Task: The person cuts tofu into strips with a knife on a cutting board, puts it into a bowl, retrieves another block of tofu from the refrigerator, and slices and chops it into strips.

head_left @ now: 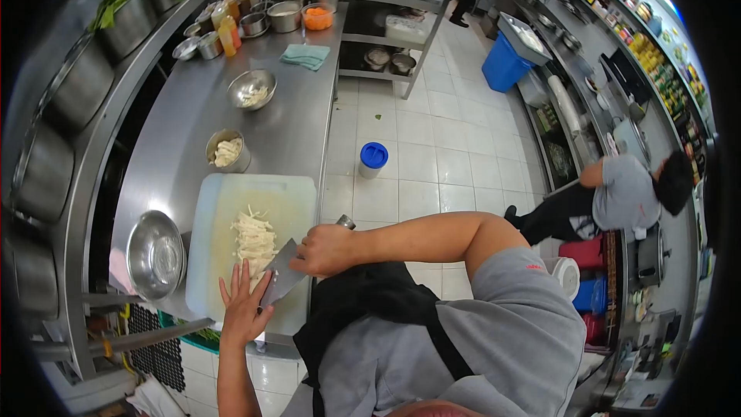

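Observation:
My right hand [323, 250] is closed round the cleaver, whose broad blade [281, 273] slants over the near right part of the cutting board [212, 224]. Pale cut strips [255, 238] lie in a heap on the board, running down to the blade. My left hand [243, 310] has its fingers spread at the near end of the heap, with fingertips by the strips and the thumb close to the blade. Whether it grips any strips cannot be made out. Beyond the board stands a metal pot [228, 152] with pale pieces inside.
An empty metal bowl [155, 255] sits left of the board. Farther back are a bowl [252, 90] with pale bits, a folded cloth [305, 56] and sauce bottles [228, 35]. A blue-lidded container [373, 157] stands on the floor. A person [625, 193] is at the right.

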`<action>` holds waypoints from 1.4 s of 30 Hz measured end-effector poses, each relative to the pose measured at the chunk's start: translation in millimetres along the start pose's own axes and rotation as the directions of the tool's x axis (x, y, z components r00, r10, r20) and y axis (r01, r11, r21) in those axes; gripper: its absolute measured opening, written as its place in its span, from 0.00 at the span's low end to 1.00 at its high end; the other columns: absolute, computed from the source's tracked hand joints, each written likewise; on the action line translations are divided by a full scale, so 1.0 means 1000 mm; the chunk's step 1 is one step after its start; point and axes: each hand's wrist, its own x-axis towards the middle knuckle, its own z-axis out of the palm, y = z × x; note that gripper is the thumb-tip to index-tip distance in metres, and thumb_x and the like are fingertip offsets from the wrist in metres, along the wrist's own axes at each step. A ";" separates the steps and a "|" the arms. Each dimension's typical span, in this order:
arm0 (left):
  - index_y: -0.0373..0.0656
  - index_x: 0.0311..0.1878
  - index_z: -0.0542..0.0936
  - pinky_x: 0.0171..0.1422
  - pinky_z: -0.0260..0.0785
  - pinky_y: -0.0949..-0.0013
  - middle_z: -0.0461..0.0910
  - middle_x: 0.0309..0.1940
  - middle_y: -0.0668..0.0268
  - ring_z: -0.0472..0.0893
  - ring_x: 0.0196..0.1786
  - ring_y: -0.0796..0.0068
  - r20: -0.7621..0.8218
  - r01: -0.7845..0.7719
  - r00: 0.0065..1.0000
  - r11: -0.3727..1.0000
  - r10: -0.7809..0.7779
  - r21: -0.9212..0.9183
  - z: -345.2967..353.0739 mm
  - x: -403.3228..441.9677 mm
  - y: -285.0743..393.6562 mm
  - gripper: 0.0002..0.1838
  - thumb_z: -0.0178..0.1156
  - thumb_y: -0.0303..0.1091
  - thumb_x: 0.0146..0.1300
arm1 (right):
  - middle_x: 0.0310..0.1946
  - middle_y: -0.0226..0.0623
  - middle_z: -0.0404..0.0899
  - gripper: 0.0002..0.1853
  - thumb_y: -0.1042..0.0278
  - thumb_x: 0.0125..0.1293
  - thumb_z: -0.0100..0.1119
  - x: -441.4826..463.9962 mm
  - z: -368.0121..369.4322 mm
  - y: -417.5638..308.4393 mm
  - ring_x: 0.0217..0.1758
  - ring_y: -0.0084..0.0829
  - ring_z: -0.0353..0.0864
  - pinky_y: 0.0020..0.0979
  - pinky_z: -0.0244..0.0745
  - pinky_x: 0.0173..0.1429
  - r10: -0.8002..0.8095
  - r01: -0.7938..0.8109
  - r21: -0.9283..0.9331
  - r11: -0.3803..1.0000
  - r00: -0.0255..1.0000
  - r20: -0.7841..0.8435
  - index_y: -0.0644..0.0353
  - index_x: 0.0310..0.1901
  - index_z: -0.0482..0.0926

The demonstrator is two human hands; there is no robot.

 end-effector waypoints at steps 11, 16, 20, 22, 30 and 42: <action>0.56 0.82 0.61 0.84 0.20 0.39 0.44 0.85 0.50 0.42 0.86 0.47 -0.017 0.117 0.993 0.993 -0.117 -0.027 0.006 0.008 -0.046 0.34 0.42 0.54 0.75 | 0.24 0.33 0.81 0.12 0.58 0.62 0.62 -0.020 -0.028 0.011 0.29 0.45 0.86 0.46 0.80 0.34 0.084 -0.096 0.139 0.986 0.993 0.089 0.54 0.43 0.78; 0.43 0.81 0.61 0.86 0.38 0.50 0.51 0.83 0.49 0.51 0.84 0.48 -0.455 0.088 0.834 0.889 -0.313 -0.450 0.038 -0.001 -0.065 0.32 0.32 0.49 0.83 | 0.26 0.39 0.83 0.14 0.58 0.64 0.62 -0.036 -0.041 0.028 0.31 0.50 0.85 0.48 0.80 0.37 0.372 -0.391 0.262 0.882 0.920 0.124 0.52 0.48 0.79; 0.38 0.78 0.64 0.84 0.45 0.51 0.57 0.80 0.49 0.56 0.82 0.49 -0.570 0.095 0.705 0.853 -0.422 -0.514 0.074 -0.005 -0.050 0.29 0.36 0.43 0.82 | 0.27 0.45 0.84 0.15 0.61 0.65 0.61 -0.030 -0.049 0.044 0.34 0.52 0.85 0.51 0.79 0.39 0.638 -0.675 0.334 0.658 0.735 0.230 0.51 0.53 0.80; 0.36 0.75 0.66 0.83 0.48 0.52 0.61 0.78 0.50 0.59 0.80 0.51 -0.628 0.074 0.585 0.805 -0.512 -0.588 0.098 -0.010 -0.044 0.26 0.41 0.37 0.81 | 0.28 0.49 0.85 0.15 0.62 0.68 0.61 -0.032 -0.033 0.059 0.34 0.51 0.86 0.48 0.80 0.40 0.690 -0.680 0.455 0.575 0.702 0.177 0.55 0.53 0.82; 0.37 0.67 0.75 0.77 0.58 0.55 0.72 0.70 0.49 0.70 0.73 0.50 -0.734 0.237 0.324 0.803 -0.596 -0.547 0.095 -0.008 0.007 0.22 0.58 0.32 0.72 | 0.14 0.31 0.70 0.14 0.64 0.76 0.58 -0.036 0.026 0.100 0.11 0.23 0.67 0.30 0.61 0.16 0.740 -0.722 0.691 -0.023 0.452 0.497 0.68 0.50 0.74; 0.37 0.67 0.75 0.77 0.56 0.46 0.69 0.71 0.46 0.66 0.74 0.43 -0.761 0.518 0.241 0.743 -0.602 -0.423 0.067 0.087 0.052 0.28 0.66 0.41 0.67 | 0.13 0.29 0.68 0.13 0.62 0.77 0.57 -0.024 0.058 0.138 0.10 0.21 0.67 0.27 0.61 0.15 0.462 -0.735 0.666 -0.128 0.550 0.696 0.65 0.45 0.72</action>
